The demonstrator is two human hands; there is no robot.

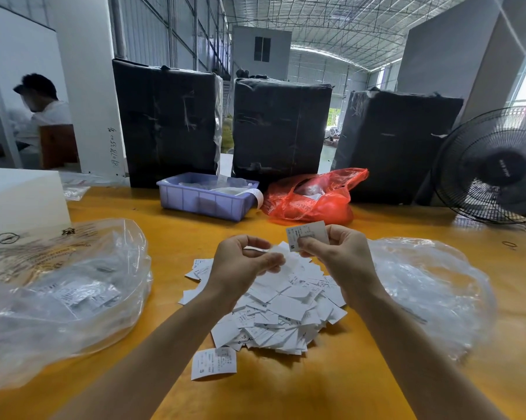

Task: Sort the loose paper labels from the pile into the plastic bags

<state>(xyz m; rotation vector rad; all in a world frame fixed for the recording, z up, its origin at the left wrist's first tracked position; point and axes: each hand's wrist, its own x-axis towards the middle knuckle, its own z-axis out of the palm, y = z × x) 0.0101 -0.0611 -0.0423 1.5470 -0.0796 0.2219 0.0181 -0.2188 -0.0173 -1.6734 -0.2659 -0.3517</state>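
Nearest, at 6 o'clock on the bench (286, 395), 1 loose label marked S (214, 363) lies apart from the pile (274, 304), which is thick with unsorted labels. Above it, the left hand (240, 263) pinches a blank-side label (281, 251) while the right hand (340, 253) pinches an M label (306, 234). At 9 o'clock the left bag (65, 292) holds some labels; at 3 o'clock the right bag (428, 292) shows none clearly. I judge most of the sorting remains. Beyond, at 12 o'clock, sit a purple tray (205, 203) and a red bag (313, 195).

White labels (274, 301) (black print), orange table (331, 386), lilac tray (201, 204), red bag (316, 198), black bales (168, 122).
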